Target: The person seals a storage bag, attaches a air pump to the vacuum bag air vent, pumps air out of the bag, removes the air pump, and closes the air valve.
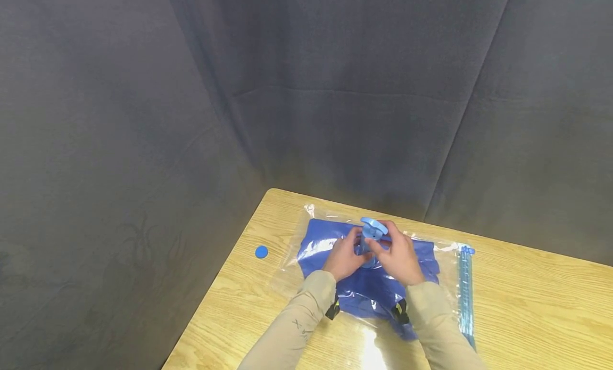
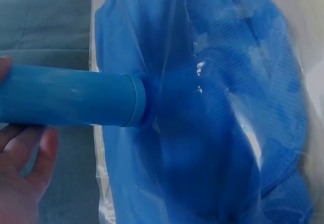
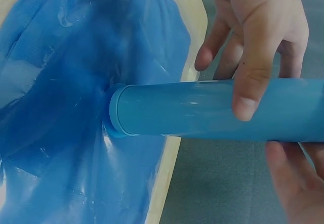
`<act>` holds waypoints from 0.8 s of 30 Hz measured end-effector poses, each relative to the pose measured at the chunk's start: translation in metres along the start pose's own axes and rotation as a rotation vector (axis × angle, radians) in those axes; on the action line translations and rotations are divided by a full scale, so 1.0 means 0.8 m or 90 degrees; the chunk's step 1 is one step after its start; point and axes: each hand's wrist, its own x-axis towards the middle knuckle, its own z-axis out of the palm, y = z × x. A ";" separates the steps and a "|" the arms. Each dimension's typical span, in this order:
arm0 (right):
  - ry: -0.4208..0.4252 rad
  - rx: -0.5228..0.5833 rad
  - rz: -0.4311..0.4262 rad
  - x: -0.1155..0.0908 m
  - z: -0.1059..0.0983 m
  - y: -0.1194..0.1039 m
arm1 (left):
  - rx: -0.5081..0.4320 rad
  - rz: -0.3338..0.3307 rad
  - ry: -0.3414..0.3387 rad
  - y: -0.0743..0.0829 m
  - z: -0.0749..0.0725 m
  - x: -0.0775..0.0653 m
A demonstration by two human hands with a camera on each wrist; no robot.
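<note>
A light blue hand pump [image 1: 367, 247] stands upright on a clear plastic storage bag [image 1: 447, 269] with blue cloth [image 1: 321, 242] inside. The pump's broad handle [image 1: 374, 228] sits at its top, just above the fingers. My left hand [image 1: 346, 257] grips the pump tube from the left; its thumb lies along the tube in the right wrist view. From the other side my right hand [image 1: 399, 254] holds the tube higher up, close under the handle. In the left wrist view the tube's lower rim [image 2: 135, 100] presses into the bag's surface.
A round blue cap [image 1: 261, 252] lies on the wooden table [image 1: 239, 301] left of the bag. Along the bag's right end runs a light blue zip strip [image 1: 465, 290] with a blue slider [image 1: 467, 249]. Grey curtains [image 1: 345, 136] hang behind and to the left.
</note>
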 end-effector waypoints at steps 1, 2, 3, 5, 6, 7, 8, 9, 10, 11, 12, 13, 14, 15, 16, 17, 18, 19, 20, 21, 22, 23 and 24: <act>0.002 0.001 0.000 0.000 0.000 0.000 | 0.004 0.000 0.002 0.000 0.000 0.000; 0.002 0.002 0.000 0.000 0.000 0.000 | 0.007 0.000 0.003 0.000 0.000 0.000; 0.002 0.002 -0.001 -0.001 0.000 0.000 | 0.008 -0.001 0.004 0.001 0.001 0.000; 0.003 0.004 -0.003 -0.002 0.000 0.000 | 0.006 0.000 0.005 0.001 0.001 0.000; 0.004 0.005 -0.003 -0.002 0.000 0.001 | 0.003 0.000 0.004 0.001 0.000 0.000; 0.004 0.006 -0.005 -0.002 0.000 0.002 | -0.001 0.000 0.002 0.002 0.000 0.000; 0.004 0.007 -0.006 -0.003 0.001 0.003 | -0.008 0.001 0.002 0.002 0.000 -0.001; 0.004 0.009 -0.008 -0.003 0.001 0.003 | -0.014 0.000 0.001 0.002 0.000 -0.001; 0.006 0.013 -0.008 -0.003 0.001 0.004 | -0.017 -0.001 -0.001 0.003 0.000 -0.001; 0.006 0.015 -0.010 -0.004 0.001 0.005 | -0.022 -0.003 -0.001 0.003 0.001 -0.001; 0.007 0.019 -0.012 -0.004 0.002 0.005 | -0.021 -0.004 0.000 0.004 0.001 -0.001; 0.006 0.022 -0.013 -0.004 0.002 0.006 | -0.018 -0.008 0.001 0.004 0.001 -0.001; 0.006 0.024 -0.015 -0.005 0.002 0.006 | -0.014 -0.011 0.003 0.004 0.002 -0.002; 0.006 0.026 -0.015 -0.005 0.002 0.007 | -0.009 -0.014 0.006 0.005 0.002 -0.002; 0.006 0.026 -0.016 -0.005 0.001 0.007 | -0.004 -0.015 0.010 0.005 0.003 -0.002; 0.004 0.027 -0.016 -0.005 0.001 0.007 | 0.000 -0.016 0.014 0.005 0.003 -0.003; 0.003 0.028 -0.015 -0.005 0.001 0.007 | 0.006 -0.017 0.017 0.006 0.004 -0.003; 0.002 0.027 -0.015 -0.005 0.001 0.008 | 0.008 -0.018 0.019 0.006 0.004 -0.003; 0.001 0.027 -0.014 -0.005 0.000 0.008 | 0.010 -0.018 0.022 0.007 0.004 -0.003; 0.001 0.028 -0.014 -0.005 0.000 0.008 | 0.013 -0.018 0.023 0.007 0.004 -0.002; -0.001 0.030 -0.014 -0.005 0.000 0.008 | 0.014 -0.018 0.024 0.008 0.004 -0.002; -0.002 0.031 -0.013 -0.005 0.000 0.008 | 0.017 -0.019 0.024 0.008 0.004 -0.002; -0.002 0.031 -0.012 -0.005 0.000 0.008 | 0.020 -0.019 0.023 0.009 0.004 -0.002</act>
